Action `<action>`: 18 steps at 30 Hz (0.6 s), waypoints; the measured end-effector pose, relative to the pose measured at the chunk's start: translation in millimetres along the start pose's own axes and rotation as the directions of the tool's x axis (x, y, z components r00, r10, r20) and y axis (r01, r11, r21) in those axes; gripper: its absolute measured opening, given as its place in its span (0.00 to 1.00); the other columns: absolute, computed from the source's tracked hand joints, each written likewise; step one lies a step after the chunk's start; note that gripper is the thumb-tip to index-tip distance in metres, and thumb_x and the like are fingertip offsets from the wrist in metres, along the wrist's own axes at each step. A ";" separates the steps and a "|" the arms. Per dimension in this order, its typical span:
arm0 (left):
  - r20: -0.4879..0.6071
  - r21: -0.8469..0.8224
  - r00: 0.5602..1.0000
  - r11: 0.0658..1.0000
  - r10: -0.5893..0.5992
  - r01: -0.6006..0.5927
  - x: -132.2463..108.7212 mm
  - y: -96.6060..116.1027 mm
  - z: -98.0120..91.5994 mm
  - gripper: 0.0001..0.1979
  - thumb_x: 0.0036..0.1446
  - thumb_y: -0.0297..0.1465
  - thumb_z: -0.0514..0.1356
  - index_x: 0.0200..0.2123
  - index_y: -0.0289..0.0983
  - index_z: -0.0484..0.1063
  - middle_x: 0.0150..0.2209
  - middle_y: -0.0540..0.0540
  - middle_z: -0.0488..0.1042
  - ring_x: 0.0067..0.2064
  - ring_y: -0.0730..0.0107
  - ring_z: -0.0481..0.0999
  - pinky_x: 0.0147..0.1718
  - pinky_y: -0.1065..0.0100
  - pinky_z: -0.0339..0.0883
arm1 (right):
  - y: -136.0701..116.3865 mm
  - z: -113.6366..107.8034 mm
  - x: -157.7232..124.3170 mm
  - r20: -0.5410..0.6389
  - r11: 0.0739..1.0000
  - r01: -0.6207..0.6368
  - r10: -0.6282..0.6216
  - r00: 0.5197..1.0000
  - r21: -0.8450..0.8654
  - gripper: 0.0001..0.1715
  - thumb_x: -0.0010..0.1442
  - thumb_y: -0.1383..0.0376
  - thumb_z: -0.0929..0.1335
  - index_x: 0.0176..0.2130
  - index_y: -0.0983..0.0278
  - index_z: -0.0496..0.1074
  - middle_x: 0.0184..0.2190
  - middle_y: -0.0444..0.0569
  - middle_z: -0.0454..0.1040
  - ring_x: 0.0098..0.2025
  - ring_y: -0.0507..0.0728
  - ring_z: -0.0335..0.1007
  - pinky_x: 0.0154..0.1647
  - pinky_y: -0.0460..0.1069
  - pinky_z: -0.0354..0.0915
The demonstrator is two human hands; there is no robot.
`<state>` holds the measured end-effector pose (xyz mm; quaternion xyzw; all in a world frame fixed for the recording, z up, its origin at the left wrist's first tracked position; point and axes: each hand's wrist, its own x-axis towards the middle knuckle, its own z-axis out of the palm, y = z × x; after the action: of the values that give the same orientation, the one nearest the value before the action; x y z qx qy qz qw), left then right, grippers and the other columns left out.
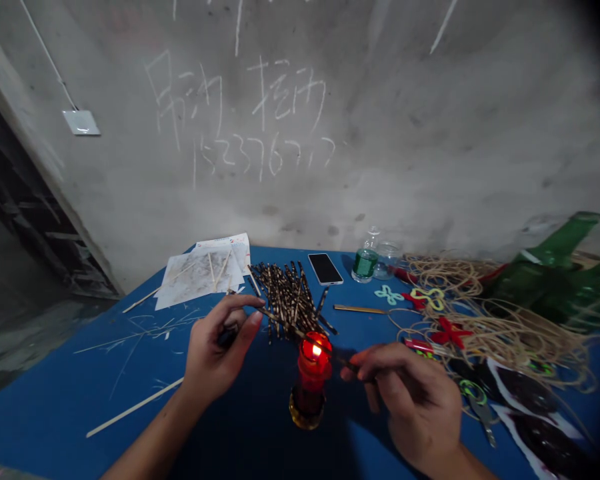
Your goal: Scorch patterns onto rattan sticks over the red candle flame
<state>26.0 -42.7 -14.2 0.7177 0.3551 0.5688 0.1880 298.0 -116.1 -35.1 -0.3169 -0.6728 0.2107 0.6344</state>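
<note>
Both hands hold a thin dark stick (284, 325) across the flame of a red candle lamp (314, 373). My left hand (225, 347) pinches its left end between thumb and forefinger. At its right end, my right hand (405, 393) has its fingers closed on the stick. The lit lamp stands on an amber-coloured foot on the blue table (245, 427). Just behind the lamp lies a loose pile of scorched, dark-banded sticks (285, 297).
A phone (325, 269), a bottle of green liquid (365, 263) and a glass jar (387, 260) stand or lie by the wall. Coiled cord (445, 273), green bottles (550, 267) and scissors (481, 413) crowd the right. Papers (200, 273) and a pale stick (135, 407) lie left.
</note>
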 end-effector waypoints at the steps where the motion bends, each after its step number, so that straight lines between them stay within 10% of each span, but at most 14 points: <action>1: 0.004 -0.004 1.000 1.000 -0.016 0.016 -0.9 -0.4 -0.3 0.07 0.69 0.30 0.63 0.49 0.40 0.77 0.22 0.58 0.59 0.23 0.76 0.57 0.24 0.72 0.53 | 0.4 0.3 -0.2 -0.002 1.000 -0.002 0.002 1.000 -0.002 0.11 0.74 0.66 0.68 0.41 0.60 0.81 0.33 0.52 0.84 0.29 0.56 0.82 0.18 0.43 0.66; 18: -0.033 -0.161 0.991 0.979 -0.130 0.123 -0.7 2.9 -0.4 0.07 0.70 0.35 0.63 0.46 0.39 0.76 0.24 0.56 0.59 0.24 0.77 0.56 0.22 0.73 0.49 | 2.7 0.1 -5.3 -0.009 0.997 -0.083 0.083 0.997 -0.010 0.12 0.77 0.65 0.64 0.46 0.58 0.78 0.34 0.49 0.84 0.22 0.52 0.75 0.20 0.44 0.67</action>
<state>26.4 -45.2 -12.6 0.6639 0.3576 0.5975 0.2728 298.3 -117.9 -40.8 -0.3489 -0.6575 0.2318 0.6264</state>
